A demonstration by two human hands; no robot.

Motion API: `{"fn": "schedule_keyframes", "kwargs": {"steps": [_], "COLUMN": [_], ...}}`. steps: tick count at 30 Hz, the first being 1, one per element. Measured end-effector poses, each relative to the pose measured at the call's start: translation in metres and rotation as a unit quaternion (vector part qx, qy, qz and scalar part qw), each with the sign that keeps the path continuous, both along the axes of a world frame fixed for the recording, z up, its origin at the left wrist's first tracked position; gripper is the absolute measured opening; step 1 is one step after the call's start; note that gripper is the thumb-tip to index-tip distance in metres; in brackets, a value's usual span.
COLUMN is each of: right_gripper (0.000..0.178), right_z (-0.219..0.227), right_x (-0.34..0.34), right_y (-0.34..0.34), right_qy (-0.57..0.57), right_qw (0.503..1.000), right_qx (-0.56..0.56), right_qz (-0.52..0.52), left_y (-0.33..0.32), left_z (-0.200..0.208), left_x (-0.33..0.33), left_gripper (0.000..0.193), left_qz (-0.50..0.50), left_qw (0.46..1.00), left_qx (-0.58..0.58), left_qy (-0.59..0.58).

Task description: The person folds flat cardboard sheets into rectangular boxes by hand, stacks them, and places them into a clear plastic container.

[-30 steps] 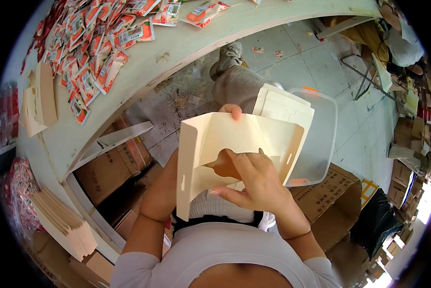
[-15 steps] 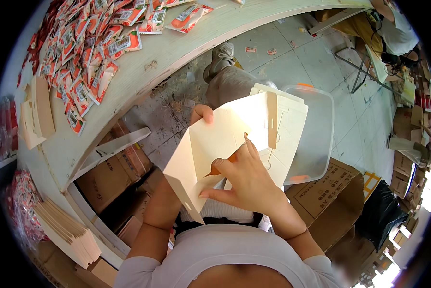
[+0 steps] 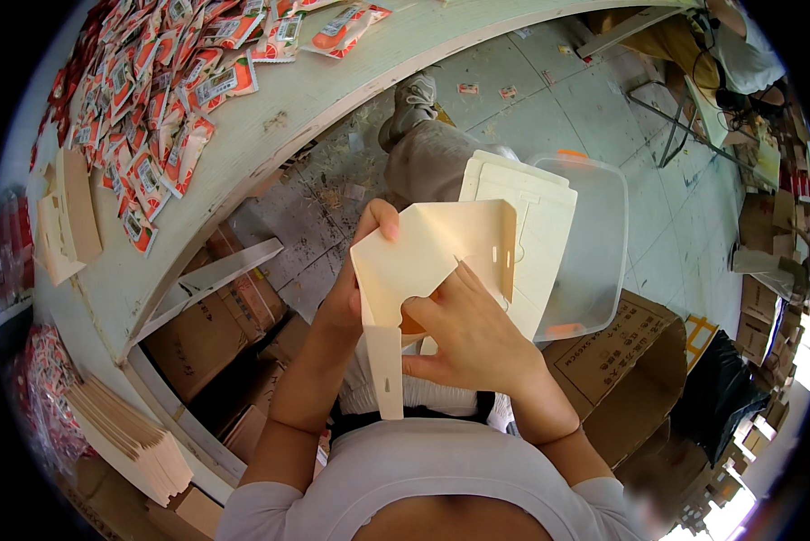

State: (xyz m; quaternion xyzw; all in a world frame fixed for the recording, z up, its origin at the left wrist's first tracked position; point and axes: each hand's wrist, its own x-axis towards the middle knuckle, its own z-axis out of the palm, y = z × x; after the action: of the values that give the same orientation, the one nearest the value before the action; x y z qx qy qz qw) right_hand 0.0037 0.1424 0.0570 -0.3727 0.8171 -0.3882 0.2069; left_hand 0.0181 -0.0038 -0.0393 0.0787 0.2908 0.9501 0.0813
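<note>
Part-folded cream cardboard box mid-view. Left hand grasps its 10 o'clock edge. Right hand at its 4 o'clock, fingers bent at cut-out, tips partly hidden, can't tell if gripping. Flat cardboard blanks, 2 o'clock.

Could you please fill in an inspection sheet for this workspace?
Surface: white worktable, scuffed, with a chipped edge, bearing a heap of orange-printed packets.
Job's things: partly folded cream carton between the hands; flat cream cartons overlapping a clear plastic bin.
Clutter: loose packets on the tiled floor.
Hands: left hand grips the carton's left side; right hand is at its cutout, hold unclear.
Cables: too small to tell beside a co-worker; elsewhere nothing seen.
Surroundings: open cardboard box and black plastic bag at right.
</note>
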Motion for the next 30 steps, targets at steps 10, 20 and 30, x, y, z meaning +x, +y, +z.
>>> {"fn": "schedule_keyframes", "kwargs": {"steps": [10, 20, 30], "right_gripper": [0.051, 0.056, 0.05], "right_z": [0.0, -0.006, -0.005], "right_x": [0.004, 0.012, -0.009], "right_y": [-0.006, -0.005, 0.018], "right_qy": [0.073, 0.129, -0.232], "right_qw": [0.997, 0.988, 0.95], "right_qx": [0.008, 0.086, -0.182], "right_qz": [0.004, -0.004, -0.1], "left_y": [-0.001, 0.005, -0.002], "left_z": [-0.002, 0.005, 0.025], "left_x": [0.006, 0.005, -0.007], "left_gripper": [0.061, 0.065, 0.056], "left_qz": [0.021, 0.05, 0.089], "left_qw": [0.991, 0.993, 0.992], "left_qx": [0.08, 0.069, -0.036], "left_qy": [-0.109, -0.084, -0.078]}}
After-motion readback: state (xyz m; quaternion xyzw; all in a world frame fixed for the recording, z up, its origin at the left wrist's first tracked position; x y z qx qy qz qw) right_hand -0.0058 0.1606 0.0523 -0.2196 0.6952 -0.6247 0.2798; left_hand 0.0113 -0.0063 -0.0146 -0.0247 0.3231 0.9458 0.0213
